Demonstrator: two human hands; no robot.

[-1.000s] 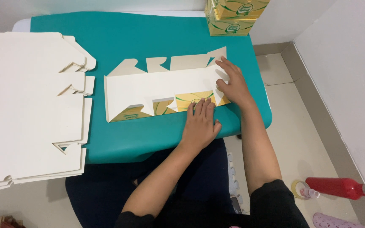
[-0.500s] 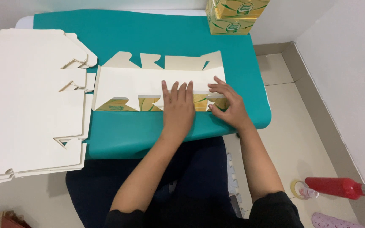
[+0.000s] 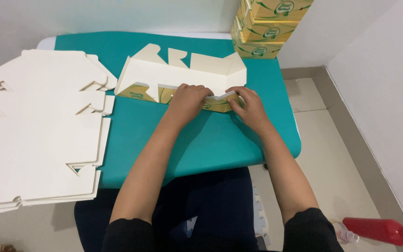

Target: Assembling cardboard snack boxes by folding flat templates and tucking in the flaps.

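A flat cream carton blank [image 3: 183,72] with yellow-green printed flaps lies across the teal table [image 3: 211,140], its far flaps raised. My left hand [image 3: 187,100] curls over the near edge of the blank at its middle, fingers pressing a flap. My right hand [image 3: 248,103] grips the near right flap [image 3: 218,103], which is bent up between the two hands. Both forearms reach in from the bottom of the view.
A thick stack of flat cream blanks [image 3: 38,126] covers the table's left side and overhangs its edge. Several folded yellow-green boxes [image 3: 267,23] are piled at the far right corner. A red bottle [image 3: 381,229] lies on the floor at the lower right, near the white wall.
The blank has slid away from me and its long panel now stands folded up. Both hands moved from lying flat on it to gripping the near right flap.
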